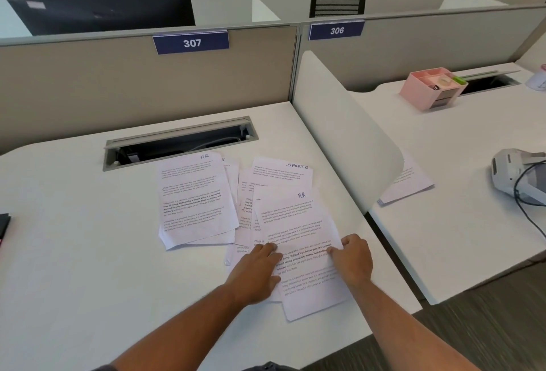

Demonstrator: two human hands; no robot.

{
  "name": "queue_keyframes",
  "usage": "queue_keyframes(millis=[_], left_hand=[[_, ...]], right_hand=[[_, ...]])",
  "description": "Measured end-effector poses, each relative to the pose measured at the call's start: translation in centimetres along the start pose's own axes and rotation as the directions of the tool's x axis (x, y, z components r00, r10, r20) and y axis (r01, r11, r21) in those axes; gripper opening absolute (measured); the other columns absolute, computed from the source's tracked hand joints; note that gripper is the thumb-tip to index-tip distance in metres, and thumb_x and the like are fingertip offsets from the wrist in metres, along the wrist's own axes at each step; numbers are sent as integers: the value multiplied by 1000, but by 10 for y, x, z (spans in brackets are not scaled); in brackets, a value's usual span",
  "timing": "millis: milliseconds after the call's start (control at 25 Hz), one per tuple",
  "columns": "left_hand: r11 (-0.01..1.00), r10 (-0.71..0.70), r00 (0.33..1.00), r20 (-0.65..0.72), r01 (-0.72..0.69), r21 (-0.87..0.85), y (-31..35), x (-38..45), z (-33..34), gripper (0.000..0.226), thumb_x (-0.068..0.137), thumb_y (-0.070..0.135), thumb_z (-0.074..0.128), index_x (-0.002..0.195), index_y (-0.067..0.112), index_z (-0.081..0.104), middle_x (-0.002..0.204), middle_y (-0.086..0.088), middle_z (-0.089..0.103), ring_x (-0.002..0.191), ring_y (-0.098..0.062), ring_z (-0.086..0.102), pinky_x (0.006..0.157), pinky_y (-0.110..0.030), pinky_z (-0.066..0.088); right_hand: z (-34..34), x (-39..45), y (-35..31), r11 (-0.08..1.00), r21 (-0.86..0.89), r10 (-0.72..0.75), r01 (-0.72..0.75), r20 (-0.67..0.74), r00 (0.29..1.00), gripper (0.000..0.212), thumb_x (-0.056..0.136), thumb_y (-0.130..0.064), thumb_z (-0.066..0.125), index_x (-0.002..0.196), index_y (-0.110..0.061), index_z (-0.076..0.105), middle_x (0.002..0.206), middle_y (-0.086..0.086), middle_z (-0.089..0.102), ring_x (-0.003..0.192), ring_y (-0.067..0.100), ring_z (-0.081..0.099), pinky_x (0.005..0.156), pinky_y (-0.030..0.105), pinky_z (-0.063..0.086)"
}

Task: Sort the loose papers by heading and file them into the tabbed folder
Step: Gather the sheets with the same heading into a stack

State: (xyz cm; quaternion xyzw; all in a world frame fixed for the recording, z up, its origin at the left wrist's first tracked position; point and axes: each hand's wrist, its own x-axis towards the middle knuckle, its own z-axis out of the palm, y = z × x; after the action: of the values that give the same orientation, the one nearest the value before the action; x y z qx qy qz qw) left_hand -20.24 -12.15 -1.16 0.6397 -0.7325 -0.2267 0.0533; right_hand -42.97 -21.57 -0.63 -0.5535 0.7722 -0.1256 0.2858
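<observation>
I am at a smooth white desk (74, 237) in an office. A grey wall (88, 81) at the back has a blue sign (191, 42) that says 307. A long slot (180, 141) is cut in the desk, and a curved white divider (345, 134) stands on my right.

Thin white papers (257, 211) lie spread and overlapping in the middle. One pile (193, 199) says HR on top. A sheet (282, 171) behind says SPORTS.

My left hand (255, 270) lies flat with straight fingers on the papers. My right hand (353, 258) pinches the edge of the front HR sheet (301, 252).
</observation>
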Motion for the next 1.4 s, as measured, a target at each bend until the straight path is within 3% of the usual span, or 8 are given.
queue_keyframes(millis=[160,400,680,840,1000,1200,1320,1400], left_hand=[[998,-31,1000,5,31,-59,1,0,-1,59,98,40,58,152,23,42,158,5,35,143,-16,33,118,-33,33],[862,-312,938,-152,211,-461,-2,0,-12,51,96,40,64,143,26,49,146,8,50,128,-12,52,107,-32,47],[410,-670,723,-170,169,-896,-24,-11,-41,59,91,28,74,143,19,47,118,4,66,107,-15,66,99,-41,54],[293,-749,642,-163,100,-951,-42,-34,-49,32,92,18,73,121,18,61,112,4,72,98,-15,71,89,-41,59],[196,-768,635,-80,115,-974,-64,-58,-51,25,92,11,71,117,15,66,112,1,75,96,-21,74,86,-46,61],[235,-777,622,-94,149,-960,-80,-71,-57,27,94,12,69,120,17,66,111,3,74,94,-20,73,79,-39,61],[237,-784,611,-108,134,-962,-91,-79,-63,24,95,13,67,118,17,68,109,1,75,93,-21,73,78,-37,60],[237,-790,602,-115,128,-963,-100,-85,-67,20,96,12,66,114,17,69,106,1,75,91,-20,73,75,-34,58]], right_hand=[[-5,2,3,1000,20,-24,23,30,999,20,91,-29,73,87,-12,61,83,-2,67,72,18,61,59,29,45],[-20,-3,-4,958,259,-138,127,27,990,14,100,-25,61,89,-17,63,86,-1,70,75,17,65,60,26,47],[-1,-21,-36,843,531,-169,82,117,979,16,99,-12,58,88,-8,68,84,3,70,72,15,58,62,23,45],[38,-41,-55,844,535,-215,50,250,944,14,98,-13,58,92,-11,71,92,4,74,76,14,60,69,27,49],[60,-59,-72,852,523,-222,16,335,915,20,93,-4,52,90,-12,71,85,-2,72,71,13,57,65,27,44],[69,-68,-87,871,489,-254,41,379,890,33,85,-2,49,94,-21,74,96,-7,77,93,23,72,81,37,57],[68,-63,-85,932,310,-249,190,165,954,20,92,-17,64,111,-17,71,114,2,67,109,26,63,95,41,53],[61,-57,-77,979,98,-172,180,-79,982,35,88,-30,75,118,-14,66,121,11,58,115,32,55,96,45,50]])
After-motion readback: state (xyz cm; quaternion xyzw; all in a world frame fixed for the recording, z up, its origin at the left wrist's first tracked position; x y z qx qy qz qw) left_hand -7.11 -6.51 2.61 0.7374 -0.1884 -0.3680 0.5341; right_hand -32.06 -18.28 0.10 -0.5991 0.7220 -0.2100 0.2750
